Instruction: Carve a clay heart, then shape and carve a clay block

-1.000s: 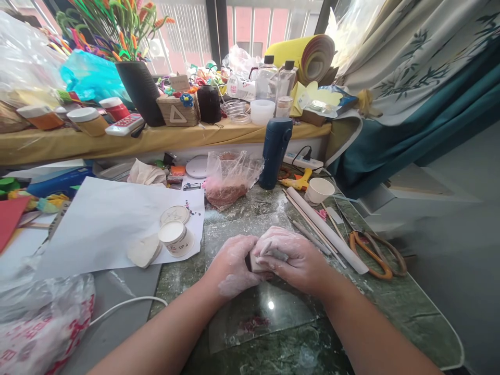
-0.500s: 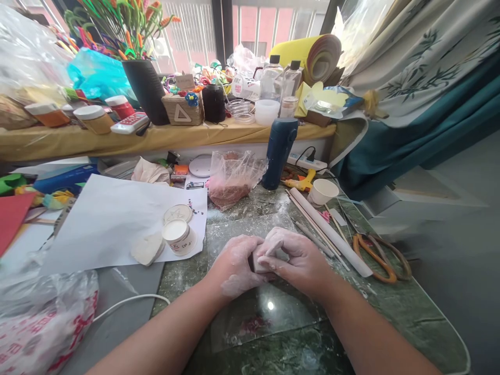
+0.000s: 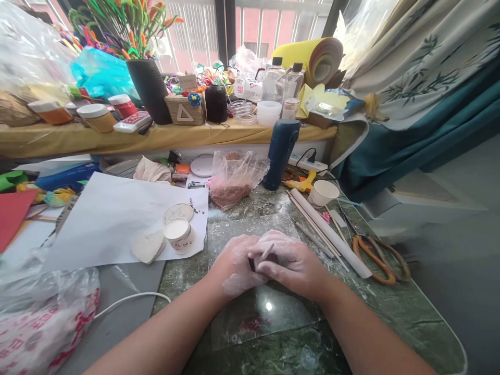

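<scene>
My left hand [image 3: 238, 264] and my right hand [image 3: 291, 260], both coated in white powder, are closed together over a clear sheet [image 3: 269, 328] on the table. Between them they clasp a lump of clay [image 3: 270, 259], now mostly hidden by the fingers and in shadow. A short pale grey pointed piece [image 3: 269, 251] sticks up among the right fingers; I cannot tell whether it is clay or a tool tip. Left of the hands, a white tub [image 3: 180, 237] and a flat white slab of clay [image 3: 148, 246] rest on white paper [image 3: 113, 219].
Behind the hands are a plastic bag of reddish-brown material [image 3: 232, 187] and a blue flask [image 3: 280, 156]. To the right lie a white roller [image 3: 332, 234], thin sticks, scissors [image 3: 375, 260], a paper cup [image 3: 323, 192] and a yellow glue gun [image 3: 300, 182]. A plastic bag [image 3: 47, 317] fills the lower left.
The right fingers have closed further over the clay, covering its pale side that showed before. The hands stay together in nearly the same place; the view has shifted slightly.
</scene>
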A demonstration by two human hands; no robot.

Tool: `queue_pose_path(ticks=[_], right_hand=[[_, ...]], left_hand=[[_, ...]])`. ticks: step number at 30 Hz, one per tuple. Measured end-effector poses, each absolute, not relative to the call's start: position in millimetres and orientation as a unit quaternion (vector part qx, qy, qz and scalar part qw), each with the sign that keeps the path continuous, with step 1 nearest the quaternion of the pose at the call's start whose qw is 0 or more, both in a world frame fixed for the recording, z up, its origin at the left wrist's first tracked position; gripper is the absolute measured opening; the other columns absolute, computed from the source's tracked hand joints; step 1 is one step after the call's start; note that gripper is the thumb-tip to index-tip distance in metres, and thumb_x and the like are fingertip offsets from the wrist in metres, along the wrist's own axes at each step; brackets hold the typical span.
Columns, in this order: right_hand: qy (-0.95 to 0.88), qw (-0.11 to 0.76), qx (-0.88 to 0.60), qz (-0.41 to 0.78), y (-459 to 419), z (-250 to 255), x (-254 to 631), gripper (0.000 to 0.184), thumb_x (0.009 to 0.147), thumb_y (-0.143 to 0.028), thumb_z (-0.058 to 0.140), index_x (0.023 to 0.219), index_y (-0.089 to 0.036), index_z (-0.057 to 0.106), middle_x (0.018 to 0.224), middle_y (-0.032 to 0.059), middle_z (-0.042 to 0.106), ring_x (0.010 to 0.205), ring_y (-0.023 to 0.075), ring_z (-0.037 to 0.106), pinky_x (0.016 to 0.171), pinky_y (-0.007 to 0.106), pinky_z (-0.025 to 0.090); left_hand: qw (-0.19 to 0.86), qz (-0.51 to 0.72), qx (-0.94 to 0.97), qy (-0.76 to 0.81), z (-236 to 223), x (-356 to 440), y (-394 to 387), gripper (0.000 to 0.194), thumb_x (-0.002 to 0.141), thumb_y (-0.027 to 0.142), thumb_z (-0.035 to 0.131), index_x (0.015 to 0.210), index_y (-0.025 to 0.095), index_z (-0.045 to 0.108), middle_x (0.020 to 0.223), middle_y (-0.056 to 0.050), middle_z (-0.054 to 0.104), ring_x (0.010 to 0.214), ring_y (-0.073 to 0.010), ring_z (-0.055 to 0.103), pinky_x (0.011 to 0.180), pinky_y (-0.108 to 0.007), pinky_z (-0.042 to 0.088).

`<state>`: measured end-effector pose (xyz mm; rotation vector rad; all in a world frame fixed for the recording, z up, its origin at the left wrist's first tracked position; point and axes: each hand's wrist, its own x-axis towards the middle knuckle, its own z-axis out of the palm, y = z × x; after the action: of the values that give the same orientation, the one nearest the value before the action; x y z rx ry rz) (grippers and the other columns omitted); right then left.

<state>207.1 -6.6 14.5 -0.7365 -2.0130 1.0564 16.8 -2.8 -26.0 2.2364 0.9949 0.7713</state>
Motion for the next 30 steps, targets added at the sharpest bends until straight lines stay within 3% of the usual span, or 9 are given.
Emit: queue_pose_path(ticks=[4,10,15,17,20,24,30], right_hand=[[-0.787,0.355,-0.253,0.437,-4.9,16.2,214.1,0.023,0.104,-0.023,0.053,0.107,-0.025,0.075,0.104,0.0056,0.077,0.101,0.0204,0.069,0.093,0.038,0.052],[-0.751,0.386,-0.303,0.441,-6.2,12.1,209.2,0.007,0.094,-0.03,0.071,0.093,-0.023,0.072,0.09,0.0046,0.073,0.086,0.0206,0.068,0.081,0.036,0.054],[-0.782,0.345,-0.273,0.441,-7.9,17.5,211.1,0.018,0.103,-0.027,0.056,0.109,-0.024,0.073,0.102,0.0067,0.075,0.1,0.0219,0.068,0.093,0.039,0.052],[-0.786,0.353,-0.26,0.435,-7.1,16.3,211.3,0.02,0.103,-0.025,0.055,0.105,-0.024,0.074,0.101,0.0063,0.077,0.099,0.0209,0.069,0.092,0.038,0.052],[-0.769,0.376,-0.293,0.426,-7.0,10.9,208.1,0.009,0.098,-0.028,0.066,0.095,-0.023,0.073,0.094,0.0053,0.076,0.089,0.0204,0.068,0.084,0.037,0.054],[-0.735,0.42,-0.325,0.421,-11.5,6.6,201.7,0.013,0.093,-0.032,0.073,0.085,-0.023,0.069,0.088,0.0045,0.072,0.084,0.0204,0.067,0.08,0.037,0.054],[-0.682,0.526,-0.273,0.429,-19.1,15.2,200.1,0.004,0.093,-0.023,0.073,0.093,-0.027,0.074,0.089,0.0045,0.075,0.087,0.0222,0.069,0.083,0.041,0.057]], left_hand=[[0.289,0.287,0.82,0.402,-26.7,16.3,-4.3,0.023,0.077,0.038,0.08,0.085,0.023,0.064,0.084,0.0,0.067,0.081,-0.0207,0.063,0.078,-0.033,0.048],[0.316,0.302,0.799,0.414,-22.6,16.1,-7.1,0.024,0.076,0.038,0.079,0.077,0.022,0.06,0.078,0.0,0.066,0.077,-0.0199,0.062,0.076,-0.032,0.048],[0.306,0.302,0.813,0.393,-23.9,17.2,-4.9,0.024,0.08,0.04,0.075,0.077,0.022,0.061,0.08,0.0,0.067,0.078,-0.0192,0.062,0.079,-0.033,0.048],[0.29,0.299,0.816,0.401,-27.2,17.5,-4.4,0.025,0.079,0.04,0.076,0.075,0.022,0.059,0.077,0.0,0.065,0.076,-0.0186,0.06,0.075,-0.032,0.047],[0.291,0.305,0.814,0.4,-28.2,17.5,-4.6,0.024,0.08,0.038,0.074,0.073,0.022,0.057,0.075,0.0,0.062,0.074,-0.0185,0.058,0.072,-0.031,0.046],[0.307,0.29,0.802,0.423,-21.3,17.4,-6.3,0.023,0.077,0.036,0.075,0.072,0.022,0.058,0.075,0.0,0.062,0.074,-0.0195,0.06,0.074,-0.032,0.048],[0.321,0.272,0.784,0.455,-19.3,15.7,-9.0,0.034,0.07,0.039,0.085,0.095,0.024,0.069,0.094,-0.001,0.071,0.09,-0.0242,0.065,0.085,-0.037,0.05]])
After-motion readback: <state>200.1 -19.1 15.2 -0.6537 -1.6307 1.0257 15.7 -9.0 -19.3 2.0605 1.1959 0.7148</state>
